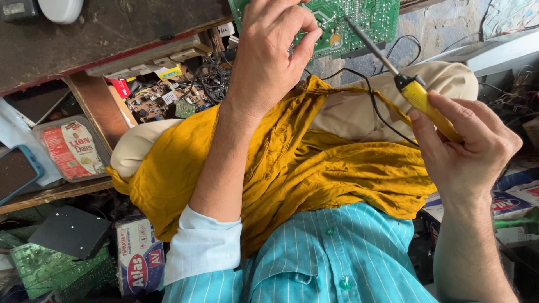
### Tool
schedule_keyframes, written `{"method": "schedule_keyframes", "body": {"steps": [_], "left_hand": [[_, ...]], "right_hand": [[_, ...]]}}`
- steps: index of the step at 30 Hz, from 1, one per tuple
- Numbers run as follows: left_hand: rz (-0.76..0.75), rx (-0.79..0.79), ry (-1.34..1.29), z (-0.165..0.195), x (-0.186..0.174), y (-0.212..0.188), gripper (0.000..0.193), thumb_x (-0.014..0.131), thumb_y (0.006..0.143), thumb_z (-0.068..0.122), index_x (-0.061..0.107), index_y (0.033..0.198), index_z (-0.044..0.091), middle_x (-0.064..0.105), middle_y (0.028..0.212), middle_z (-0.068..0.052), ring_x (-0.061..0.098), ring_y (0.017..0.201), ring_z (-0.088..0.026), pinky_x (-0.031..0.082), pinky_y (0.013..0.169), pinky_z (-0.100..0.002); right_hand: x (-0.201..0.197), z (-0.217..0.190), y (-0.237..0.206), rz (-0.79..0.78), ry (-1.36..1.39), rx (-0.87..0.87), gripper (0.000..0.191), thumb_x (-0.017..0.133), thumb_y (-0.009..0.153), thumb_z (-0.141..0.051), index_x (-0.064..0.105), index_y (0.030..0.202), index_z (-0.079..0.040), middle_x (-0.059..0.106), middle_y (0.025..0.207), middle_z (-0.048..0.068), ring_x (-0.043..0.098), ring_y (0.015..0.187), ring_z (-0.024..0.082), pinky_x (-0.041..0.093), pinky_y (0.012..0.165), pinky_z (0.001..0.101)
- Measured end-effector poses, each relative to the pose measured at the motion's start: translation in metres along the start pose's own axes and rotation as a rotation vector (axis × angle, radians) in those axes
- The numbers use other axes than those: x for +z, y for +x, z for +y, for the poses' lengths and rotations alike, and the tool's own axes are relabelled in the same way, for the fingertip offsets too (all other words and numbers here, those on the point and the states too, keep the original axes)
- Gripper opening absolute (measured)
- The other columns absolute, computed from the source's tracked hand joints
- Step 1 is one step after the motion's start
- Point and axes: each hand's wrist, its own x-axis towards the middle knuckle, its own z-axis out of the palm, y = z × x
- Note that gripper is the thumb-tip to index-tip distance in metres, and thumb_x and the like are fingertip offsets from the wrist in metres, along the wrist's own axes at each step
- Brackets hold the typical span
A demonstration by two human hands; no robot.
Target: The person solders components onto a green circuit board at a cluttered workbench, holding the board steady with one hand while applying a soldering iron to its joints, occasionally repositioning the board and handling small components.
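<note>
Two hands work over a mustard cloth (314, 168): left hand (272, 50), grip closed on a green circuit board (359, 22) above the cloth; right hand (466, 146) clasps a yellow-handled soldering iron (415, 95), tip touching that board.

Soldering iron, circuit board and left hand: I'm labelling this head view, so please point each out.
soldering iron (418, 96), head view, on its yellow handle.
circuit board (368, 17), head view, on its green face.
left hand (269, 50), head view, on its back.
</note>
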Motion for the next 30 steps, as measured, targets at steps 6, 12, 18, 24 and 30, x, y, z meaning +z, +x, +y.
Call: {"method": "schedule_keyframes", "body": {"steps": [6,12,18,24,30], "left_hand": [[-0.015,-0.012,0.013,-0.001,-0.004,-0.002,0.021,0.083,0.100,0.008,0.062,0.101,0.007,0.064,0.122,-0.006,0.058,0.123,-0.030,0.047,0.108,-0.044],[-0.022,-0.017,0.031,-0.001,-0.008,-0.005,0.020,0.083,0.101,0.007,0.062,0.101,0.007,0.064,0.128,-0.007,0.058,0.126,-0.030,0.047,0.107,-0.041],[-0.042,-0.013,0.059,-0.002,-0.021,-0.011,0.022,0.085,0.100,0.007,0.063,0.100,0.005,0.063,0.135,-0.008,0.056,0.127,-0.029,0.047,0.108,-0.041],[-0.071,-0.031,0.132,0.001,-0.025,-0.016,0.022,0.088,0.098,0.012,0.067,0.097,0.007,0.058,0.138,-0.007,0.053,0.131,-0.029,0.044,0.107,-0.043],[-0.035,-0.062,0.178,0.005,-0.015,-0.017,0.022,0.089,0.097,0.017,0.068,0.097,0.010,0.055,0.140,-0.005,0.050,0.133,-0.028,0.043,0.103,-0.044]], "right_hand": [[-0.009,0.014,-0.012,0.060,-0.035,0.060,0.026,0.084,0.102,0.002,0.076,0.126,0.008,0.074,0.107,0.018,0.070,0.088,0.016,0.053,0.073,0.0222],[-0.010,0.010,-0.020,0.012,-0.039,0.013,0.025,0.085,0.104,0.004,0.074,0.126,0.007,0.073,0.109,0.017,0.071,0.093,0.015,0.055,0.077,0.0214],[0.006,-0.014,-0.023,-0.033,0.029,0.107,0.029,0.087,0.096,0.001,0.076,0.123,0.003,0.073,0.101,0.017,0.068,0.079,0.015,0.052,0.065,0.0227],[0.015,-0.021,-0.016,0.005,0.032,0.071,0.027,0.086,0.098,0.003,0.074,0.123,0.003,0.072,0.105,0.018,0.069,0.084,0.015,0.054,0.070,0.0232],[0.016,-0.019,-0.009,-0.006,0.047,0.084,0.028,0.085,0.099,0.003,0.075,0.126,0.002,0.073,0.104,0.018,0.069,0.085,0.015,0.055,0.068,0.0233]]}}
